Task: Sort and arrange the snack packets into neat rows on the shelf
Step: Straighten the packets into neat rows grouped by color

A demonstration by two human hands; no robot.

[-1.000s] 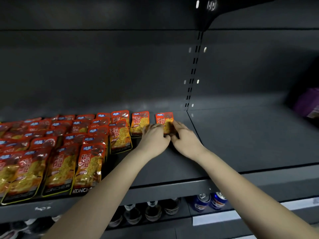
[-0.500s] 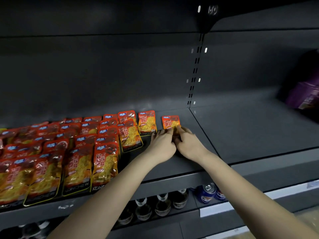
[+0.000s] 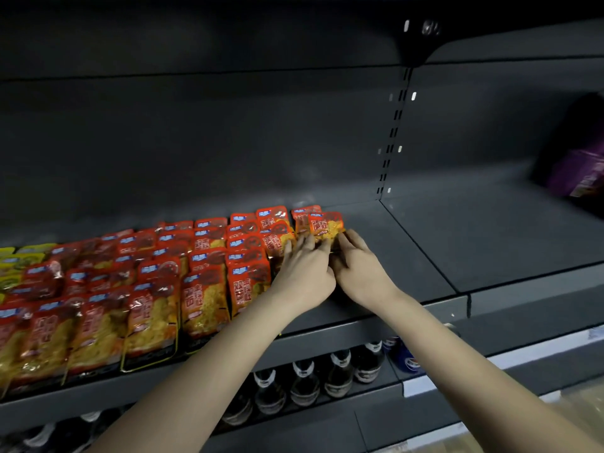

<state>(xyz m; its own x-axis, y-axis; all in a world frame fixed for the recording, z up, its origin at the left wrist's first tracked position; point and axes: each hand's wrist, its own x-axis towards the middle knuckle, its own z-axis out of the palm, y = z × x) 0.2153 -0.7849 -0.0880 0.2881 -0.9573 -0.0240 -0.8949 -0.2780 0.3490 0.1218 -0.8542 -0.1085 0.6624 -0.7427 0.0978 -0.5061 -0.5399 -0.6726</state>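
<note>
Red and orange snack packets (image 3: 202,299) lie in overlapping rows across the left half of the dark grey shelf (image 3: 408,256). At the right end of the rows one small red packet (image 3: 327,225) is held by its lower edge. My left hand (image 3: 304,273) pinches its lower left corner and my right hand (image 3: 359,266) pinches its lower right corner. The held packet overlaps the last packet of the back row (image 3: 302,215). Both hands touch each other in the middle, and their fingers hide the packet's bottom edge.
A slotted upright (image 3: 394,135) divides the back wall. Right of the hands the shelf surface is bare up to a purple box (image 3: 585,174) at the far right. Yellow-green packets (image 3: 16,256) sit at the far left. Bottles (image 3: 304,380) and cans (image 3: 402,358) stand below.
Both hands have slid the small red packet left and back until it overlaps the last packet in the back row. The camera has shifted so the rows sit further right in view.
</note>
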